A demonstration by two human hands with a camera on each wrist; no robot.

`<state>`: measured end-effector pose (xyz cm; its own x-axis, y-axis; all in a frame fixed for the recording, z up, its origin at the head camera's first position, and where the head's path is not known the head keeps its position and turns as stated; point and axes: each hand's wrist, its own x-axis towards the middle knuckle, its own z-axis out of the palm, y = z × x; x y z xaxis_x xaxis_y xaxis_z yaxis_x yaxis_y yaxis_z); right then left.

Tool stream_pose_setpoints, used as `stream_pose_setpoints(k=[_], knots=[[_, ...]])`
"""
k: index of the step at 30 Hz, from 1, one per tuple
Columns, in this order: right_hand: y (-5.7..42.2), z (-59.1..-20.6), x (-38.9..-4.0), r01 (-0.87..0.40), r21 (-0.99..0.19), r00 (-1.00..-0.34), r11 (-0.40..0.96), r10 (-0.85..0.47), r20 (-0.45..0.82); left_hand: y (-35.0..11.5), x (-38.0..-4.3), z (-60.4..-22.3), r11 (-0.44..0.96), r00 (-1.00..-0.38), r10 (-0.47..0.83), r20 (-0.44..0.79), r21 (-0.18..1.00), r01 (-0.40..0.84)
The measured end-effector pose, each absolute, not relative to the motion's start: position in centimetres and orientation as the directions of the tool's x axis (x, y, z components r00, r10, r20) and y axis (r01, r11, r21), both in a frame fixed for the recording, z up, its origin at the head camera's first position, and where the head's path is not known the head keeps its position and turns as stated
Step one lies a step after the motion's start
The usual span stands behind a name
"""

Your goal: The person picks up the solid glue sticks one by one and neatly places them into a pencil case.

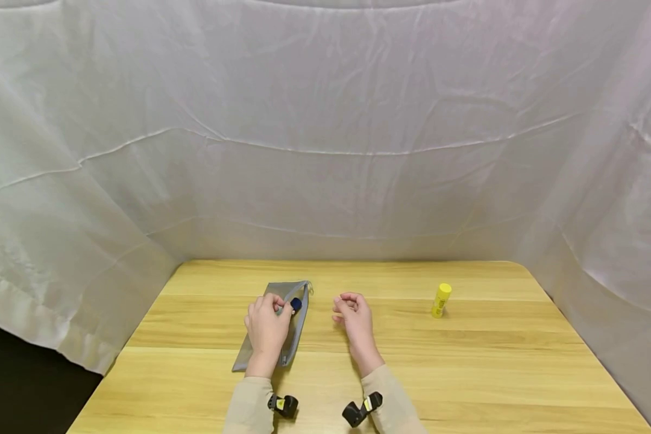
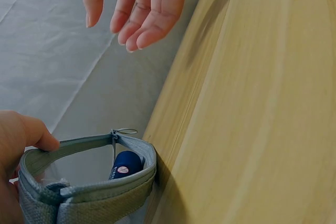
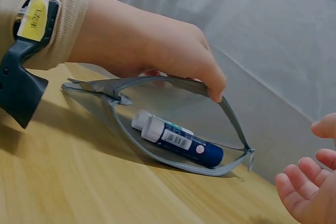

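A grey zip pouch lies on the table, its zip undone and its mouth gaping. My left hand pinches one edge of that mouth and holds it up. Inside, the right wrist view shows a dark blue glue stick with a white end and a barcode label. Beside it lies a second white-ended tube, mostly hidden behind the first. My right hand hovers to the right of the pouch, fingers loosely bent, holding nothing.
A yellow glue stick stands on the wooden table, well to the right of my right hand. Grey-white curtains enclose the table at the back and sides. Each sleeve carries a black wrist camera.
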<state>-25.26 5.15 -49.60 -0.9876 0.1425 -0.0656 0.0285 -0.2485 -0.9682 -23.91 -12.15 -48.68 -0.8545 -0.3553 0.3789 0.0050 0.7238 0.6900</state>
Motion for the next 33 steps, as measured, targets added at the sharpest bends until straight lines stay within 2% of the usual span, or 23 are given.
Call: stream_pose_setpoints(k=[8,22,33], knots=[[6.1,-49.4,-25.6,-0.02,-0.979,-0.985,-0.204,0.173,-0.016,-12.2,-23.9,-48.6,0.722,-0.854,-0.359,0.376,0.692,0.001],[7.5,-49.4,-26.0,-0.109,-0.993,-0.958,0.044,0.261,0.117,-12.2,-23.9,-48.6,0.725,-0.854,-0.357,0.378,0.689,0.001],[9.2,-49.0,-26.2,-0.132,-0.978,-0.936,0.163,0.303,0.177,-12.0,-24.2,-48.8,0.723,-0.852,-0.358,0.382,0.691,0.006]])
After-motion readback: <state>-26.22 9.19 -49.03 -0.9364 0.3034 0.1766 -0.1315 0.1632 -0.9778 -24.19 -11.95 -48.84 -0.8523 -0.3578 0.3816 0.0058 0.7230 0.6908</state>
